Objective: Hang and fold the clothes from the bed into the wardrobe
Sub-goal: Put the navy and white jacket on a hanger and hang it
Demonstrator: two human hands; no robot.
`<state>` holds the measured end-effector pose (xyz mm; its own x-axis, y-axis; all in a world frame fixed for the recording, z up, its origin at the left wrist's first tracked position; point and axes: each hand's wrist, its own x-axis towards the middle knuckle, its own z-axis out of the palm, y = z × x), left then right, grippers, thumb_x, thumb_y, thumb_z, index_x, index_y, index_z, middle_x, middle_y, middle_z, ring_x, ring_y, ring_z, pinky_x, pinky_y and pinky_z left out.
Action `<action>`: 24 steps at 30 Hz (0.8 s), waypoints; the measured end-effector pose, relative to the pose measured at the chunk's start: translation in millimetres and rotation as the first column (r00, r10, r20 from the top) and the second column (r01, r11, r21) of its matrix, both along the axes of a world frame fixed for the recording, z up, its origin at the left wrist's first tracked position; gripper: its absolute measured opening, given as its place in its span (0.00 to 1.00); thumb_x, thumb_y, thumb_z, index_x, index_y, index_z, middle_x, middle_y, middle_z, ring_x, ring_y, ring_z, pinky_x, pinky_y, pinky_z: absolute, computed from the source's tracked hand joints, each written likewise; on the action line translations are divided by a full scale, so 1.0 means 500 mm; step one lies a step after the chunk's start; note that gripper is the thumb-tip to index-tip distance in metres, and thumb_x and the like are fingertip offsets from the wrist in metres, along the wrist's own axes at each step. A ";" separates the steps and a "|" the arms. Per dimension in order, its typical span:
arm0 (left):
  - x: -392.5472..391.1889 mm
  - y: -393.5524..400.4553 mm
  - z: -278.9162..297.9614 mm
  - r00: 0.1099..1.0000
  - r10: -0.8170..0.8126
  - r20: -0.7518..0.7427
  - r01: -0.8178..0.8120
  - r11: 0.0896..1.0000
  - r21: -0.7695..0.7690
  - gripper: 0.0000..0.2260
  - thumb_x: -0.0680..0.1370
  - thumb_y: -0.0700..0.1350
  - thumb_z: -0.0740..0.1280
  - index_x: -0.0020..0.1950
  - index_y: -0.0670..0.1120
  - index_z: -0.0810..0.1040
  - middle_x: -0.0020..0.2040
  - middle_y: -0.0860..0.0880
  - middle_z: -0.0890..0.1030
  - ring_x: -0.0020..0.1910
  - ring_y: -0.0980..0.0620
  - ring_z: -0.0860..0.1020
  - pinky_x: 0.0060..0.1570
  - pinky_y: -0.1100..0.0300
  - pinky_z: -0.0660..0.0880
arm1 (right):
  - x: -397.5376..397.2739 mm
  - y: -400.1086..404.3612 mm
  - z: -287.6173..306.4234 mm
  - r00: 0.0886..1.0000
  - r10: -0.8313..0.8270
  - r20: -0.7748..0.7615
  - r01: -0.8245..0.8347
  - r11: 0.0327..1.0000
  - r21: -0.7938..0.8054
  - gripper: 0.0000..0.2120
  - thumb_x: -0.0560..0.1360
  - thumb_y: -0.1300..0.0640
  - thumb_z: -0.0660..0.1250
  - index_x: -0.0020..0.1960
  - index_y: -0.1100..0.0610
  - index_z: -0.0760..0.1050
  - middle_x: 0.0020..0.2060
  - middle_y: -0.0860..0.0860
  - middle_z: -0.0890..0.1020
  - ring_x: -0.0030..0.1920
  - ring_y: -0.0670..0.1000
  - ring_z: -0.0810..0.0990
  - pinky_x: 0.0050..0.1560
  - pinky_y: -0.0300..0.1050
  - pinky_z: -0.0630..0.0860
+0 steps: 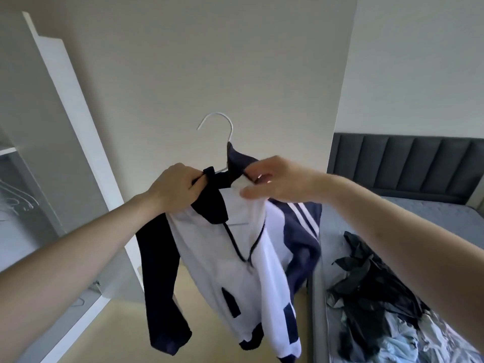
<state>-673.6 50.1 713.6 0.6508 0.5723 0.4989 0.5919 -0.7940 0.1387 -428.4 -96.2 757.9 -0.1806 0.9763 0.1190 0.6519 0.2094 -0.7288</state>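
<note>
Bedroom, plain wall; wardrobe (52, 106) door open at left, bed (392, 218) at right carrying a heap of clothes (379, 297). White-and-navy jacket (235, 244) held up mid-air on a white hanger (222, 124). Left hand (175, 187) grips the collar; right hand (277, 179) pinches the other shoulder

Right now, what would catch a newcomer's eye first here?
A navy and white jacket hangs mid-frame on a white hanger, held up against the bare wall. The left hand grips its collar and the right hand pinches the other side. At lower right, rumpled clothes lie on the grey bed.
</note>
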 end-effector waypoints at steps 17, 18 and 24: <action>0.074 -0.052 0.021 0.996 -0.090 0.003 0.089 0.993 0.073 0.17 0.81 0.51 0.59 0.33 0.63 0.67 0.26 0.58 0.68 0.28 0.51 0.67 0.29 0.57 0.60 | 0.034 0.008 -0.059 0.948 -0.301 0.108 0.274 0.938 0.213 0.09 0.65 0.57 0.54 0.36 0.53 0.74 0.28 0.42 0.75 0.34 0.46 0.72 0.33 0.42 0.68; 0.086 -0.057 0.019 0.995 -0.095 -0.025 0.096 0.992 0.079 0.16 0.82 0.50 0.58 0.35 0.65 0.68 0.28 0.58 0.69 0.29 0.50 0.69 0.29 0.58 0.61 | 0.023 0.013 -0.055 0.956 -0.282 0.085 0.259 0.943 0.209 0.10 0.64 0.56 0.54 0.35 0.52 0.73 0.27 0.42 0.74 0.32 0.44 0.71 0.34 0.41 0.68; 0.089 -0.060 -0.007 0.999 -0.031 0.045 0.027 0.996 0.083 0.08 0.81 0.54 0.65 0.50 0.50 0.77 0.46 0.54 0.76 0.50 0.47 0.75 0.49 0.53 0.71 | 0.028 0.020 -0.087 0.936 -0.350 -0.040 0.350 0.913 0.211 0.15 0.75 0.59 0.60 0.35 0.45 0.78 0.30 0.41 0.80 0.35 0.44 0.74 0.37 0.44 0.73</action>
<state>-629.2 20.1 710.1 0.6418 0.5088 0.5737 0.5628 -0.8208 0.0984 -414.3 -86.1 714.3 0.1686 0.9291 0.3291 0.7103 0.1170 -0.6941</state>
